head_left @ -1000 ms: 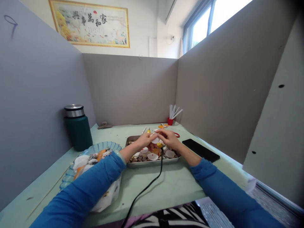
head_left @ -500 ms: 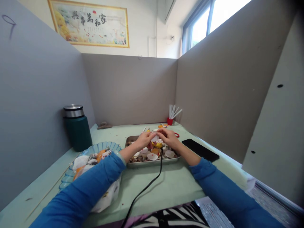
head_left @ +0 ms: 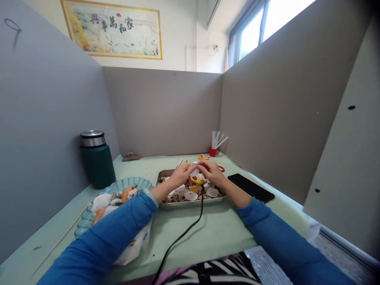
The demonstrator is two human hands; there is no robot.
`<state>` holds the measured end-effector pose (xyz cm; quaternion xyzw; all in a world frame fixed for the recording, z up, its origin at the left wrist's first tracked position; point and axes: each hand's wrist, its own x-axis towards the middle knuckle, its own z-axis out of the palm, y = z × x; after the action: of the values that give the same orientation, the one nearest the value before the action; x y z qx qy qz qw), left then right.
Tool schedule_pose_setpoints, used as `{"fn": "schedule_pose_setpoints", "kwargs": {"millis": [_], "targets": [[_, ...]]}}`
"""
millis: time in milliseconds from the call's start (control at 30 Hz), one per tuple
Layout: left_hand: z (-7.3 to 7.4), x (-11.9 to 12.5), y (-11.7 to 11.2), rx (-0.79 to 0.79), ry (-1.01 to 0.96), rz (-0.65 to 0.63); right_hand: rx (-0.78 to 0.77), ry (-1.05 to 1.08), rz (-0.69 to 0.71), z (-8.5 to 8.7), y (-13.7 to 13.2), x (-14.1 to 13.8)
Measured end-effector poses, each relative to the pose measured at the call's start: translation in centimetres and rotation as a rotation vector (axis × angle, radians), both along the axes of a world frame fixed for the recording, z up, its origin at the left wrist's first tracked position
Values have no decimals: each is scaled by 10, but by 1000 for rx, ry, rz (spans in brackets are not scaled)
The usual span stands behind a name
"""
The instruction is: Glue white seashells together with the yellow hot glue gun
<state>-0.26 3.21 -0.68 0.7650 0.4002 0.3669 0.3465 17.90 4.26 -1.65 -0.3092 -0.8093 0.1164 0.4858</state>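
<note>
Over a metal tray (head_left: pixel 192 204) of shells, my left hand (head_left: pixel 181 175) is closed on a white shell (head_left: pixel 194 171). My right hand (head_left: pixel 211 172) meets it from the other side, its fingers pinched at the shell's edge. Whether a smaller piece sits between those fingertips is too small to tell. Just below the hands, a yellow tool (head_left: pixel 197 181), which looks like a glue gun, lies on the shells with a black cord (head_left: pixel 190 228) running toward me. Several loose white shells (head_left: pixel 190 195) fill the tray's near side.
A blue scalloped plate (head_left: pixel 81 224) of shells sits at left, partly under my left sleeve. Behind it stands a green flask (head_left: pixel 97 166). A black phone (head_left: pixel 251 187) lies at right. White sticks fill a red cup (head_left: pixel 213 151) at the back. Grey partitions (head_left: pixel 163 111) enclose the table.
Both hands stay nearly in place over the tray, with only a slight shift of the fingers on the shell. The whole view has moved by a hair.
</note>
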Motion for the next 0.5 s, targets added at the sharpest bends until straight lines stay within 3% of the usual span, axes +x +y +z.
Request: {"fn": "schedule_pose_setpoints", "kwargs": {"millis": [200,500], "targets": [[0,1,1,-184,-115,-123,6,-9,16,0,-1,0],[6,1,-7,-278,-270,-91,5,-18,22,2,-3,0]]}}
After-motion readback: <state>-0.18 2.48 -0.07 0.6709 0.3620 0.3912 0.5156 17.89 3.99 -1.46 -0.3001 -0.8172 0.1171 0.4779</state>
